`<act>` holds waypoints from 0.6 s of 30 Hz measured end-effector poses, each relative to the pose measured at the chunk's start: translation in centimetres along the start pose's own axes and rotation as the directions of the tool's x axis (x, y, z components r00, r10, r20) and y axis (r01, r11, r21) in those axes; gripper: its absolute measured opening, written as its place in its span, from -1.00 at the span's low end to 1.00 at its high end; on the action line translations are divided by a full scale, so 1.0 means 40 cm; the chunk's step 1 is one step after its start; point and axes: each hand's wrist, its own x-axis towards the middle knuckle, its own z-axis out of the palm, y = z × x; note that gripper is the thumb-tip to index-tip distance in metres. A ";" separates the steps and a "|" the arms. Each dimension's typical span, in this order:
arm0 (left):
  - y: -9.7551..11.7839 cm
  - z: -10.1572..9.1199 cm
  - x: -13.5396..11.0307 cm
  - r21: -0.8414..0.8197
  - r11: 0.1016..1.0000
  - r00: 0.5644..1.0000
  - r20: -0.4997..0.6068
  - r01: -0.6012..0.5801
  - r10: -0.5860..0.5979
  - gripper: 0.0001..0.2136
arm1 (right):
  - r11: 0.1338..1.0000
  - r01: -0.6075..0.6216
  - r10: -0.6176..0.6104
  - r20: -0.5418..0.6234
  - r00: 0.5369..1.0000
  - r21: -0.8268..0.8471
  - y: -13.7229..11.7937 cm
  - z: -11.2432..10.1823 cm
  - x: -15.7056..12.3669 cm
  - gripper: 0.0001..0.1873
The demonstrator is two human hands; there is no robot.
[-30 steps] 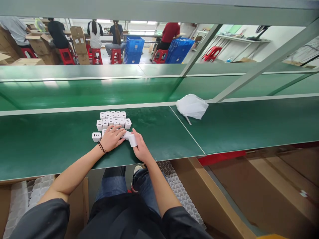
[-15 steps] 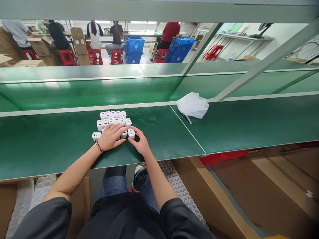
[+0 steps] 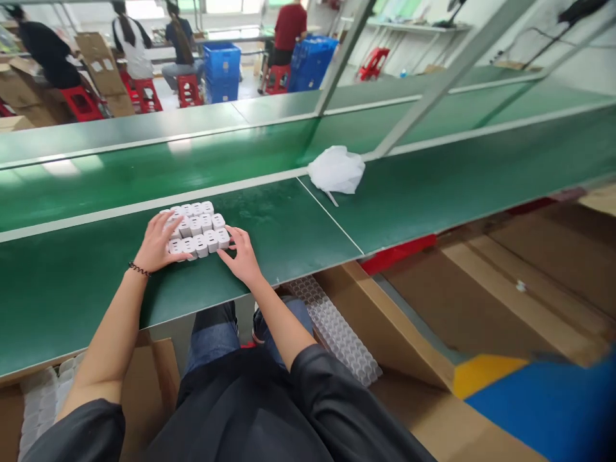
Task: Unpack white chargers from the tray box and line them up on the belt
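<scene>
Several white charger plugs [image 3: 195, 226] stand packed together in three rows on the green bench top [image 3: 269, 212], slotted ends facing up. At the left end, my left hand [image 3: 156, 242] wraps the block, its thumb along the front row and its fingers over the back rows. It covers some of the plugs there. My right hand [image 3: 243, 258] grips the right end of the front row between thumb and fingers. The block is squeezed between both hands. A black coiled band [image 3: 139, 268] circles my left wrist.
A white plastic bag [image 3: 337, 170] lies farther right, by a slanted metal post [image 3: 414, 96]. Below the bench edge are clear moulded trays [image 3: 339, 330] and cardboard boxes [image 3: 385, 314]. People sit on red stools across the room, near blue crates [image 3: 221, 70].
My left hand has moved off the top of the plugs to their left end. The rows now sit closer together, squeezed between both hands. The camera view has turned and tilted.
</scene>
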 end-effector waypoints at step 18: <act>0.490 0.166 0.188 -0.329 0.766 0.664 0.381 -0.552 0.643 -0.25 | 0.664 -0.745 0.614 -0.522 0.592 -0.064 0.529 -0.474 -0.696 -0.61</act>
